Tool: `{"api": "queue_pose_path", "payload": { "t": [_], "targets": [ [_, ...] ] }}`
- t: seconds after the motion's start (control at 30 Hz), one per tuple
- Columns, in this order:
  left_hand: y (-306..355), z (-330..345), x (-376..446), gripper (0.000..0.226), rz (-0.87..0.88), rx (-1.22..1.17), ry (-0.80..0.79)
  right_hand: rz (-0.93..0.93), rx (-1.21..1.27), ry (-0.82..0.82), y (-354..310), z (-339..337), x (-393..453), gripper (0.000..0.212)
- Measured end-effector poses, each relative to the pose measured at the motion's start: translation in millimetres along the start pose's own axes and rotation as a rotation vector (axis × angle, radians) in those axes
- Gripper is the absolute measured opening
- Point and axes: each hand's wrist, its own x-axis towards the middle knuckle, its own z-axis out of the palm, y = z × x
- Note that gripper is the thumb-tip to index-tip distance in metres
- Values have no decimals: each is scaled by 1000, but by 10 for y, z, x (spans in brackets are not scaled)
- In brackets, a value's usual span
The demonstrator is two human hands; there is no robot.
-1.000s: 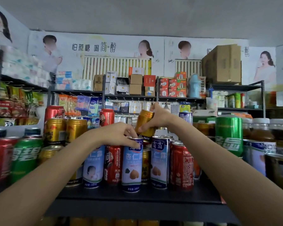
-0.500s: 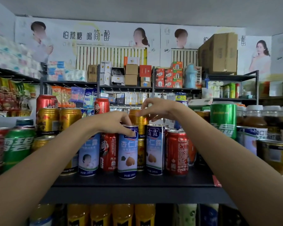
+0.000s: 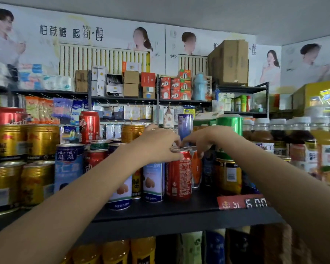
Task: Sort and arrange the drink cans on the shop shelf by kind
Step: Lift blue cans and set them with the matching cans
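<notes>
A red cola can (image 3: 179,176) stands near the front of the black shelf (image 3: 160,216). To its left is a blue-and-white almond drink can (image 3: 153,181). My left hand (image 3: 156,145) lies over the top of that blue-and-white can, its fingertips curled onto the red can's rim. My right hand (image 3: 200,139) reaches in from the right, fingers spread, its tips at the far side of the red can's top. An orange can (image 3: 197,169) stands just behind. A gold can (image 3: 132,132) sits stacked further back.
Gold cans (image 3: 27,140) are stacked in two layers at the left, beside another blue-and-white can (image 3: 70,164) and a raised red can (image 3: 89,126). A green can (image 3: 230,124), a yellow can (image 3: 228,176) and capped bottles (image 3: 301,134) fill the right. A red price tag (image 3: 242,201) sticks out at the shelf edge.
My right hand has let go of the gold can, now stacked at the back, and come down to the red cola can. My left hand has shifted right, off the first blue-and-white can.
</notes>
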Motion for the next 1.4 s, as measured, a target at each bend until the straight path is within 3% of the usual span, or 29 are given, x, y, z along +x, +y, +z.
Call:
{"api": "queue_pose_path", "payload": {
  "t": [0.2, 0.4, 0.5, 0.57, 0.63, 0.7, 0.77, 0.83, 0.97, 1.07, 1.17, 1.23, 1.3, 1.4],
  "targets": [
    [-1, 97, 38, 37, 6, -36, 14, -37, -54, -7, -26, 87, 257, 85],
    [1, 101, 35, 34, 16, -38, 21, -106, 41, 44, 44, -147, 7, 67],
    [-40, 89, 38, 35, 40, -102, 3, -112, 123, 210, 117, -446, -376, 64],
    [-45, 39, 50, 43, 11, -207, 2, -107, 211, 435, 189, -580, -627, 62],
    [6, -70, 51, 51, -121, -525, 69, -74, 312, 744, 272, -558, -777, 65],
    [63, -207, 81, 42, -215, -1123, 127, -94, 544, 984, 310, -400, -868, 70],
    [128, -324, 139, 33, -224, -1583, 152, -168, 793, 1123, 272, -188, -930, 71],
    [191, -340, 202, 32, -217, -1723, 217, -187, 854, 1185, 213, -4, -978, 71],
    [319, -314, 292, 52, -171, -1494, 218, -146, 638, 1111, 166, 148, -980, 81],
    [435, -303, 335, 70, -113, -1155, 165, -148, 695, 1039, 179, 195, -965, 100],
    [454, -251, 333, 48, -80, -916, 102, -120, 650, 994, 160, 340, -944, 88],
    [377, -246, 296, 51, -62, -832, 11, -93, 677, 939, 128, 455, -904, 72],
    [256, -247, 253, 53, -73, -662, -42, -82, 683, 904, 80, 565, -837, 70],
    [121, -167, 206, 36, -36, -362, -145, -52, 610, 889, 21, 732, -759, 72]
  ]
}}
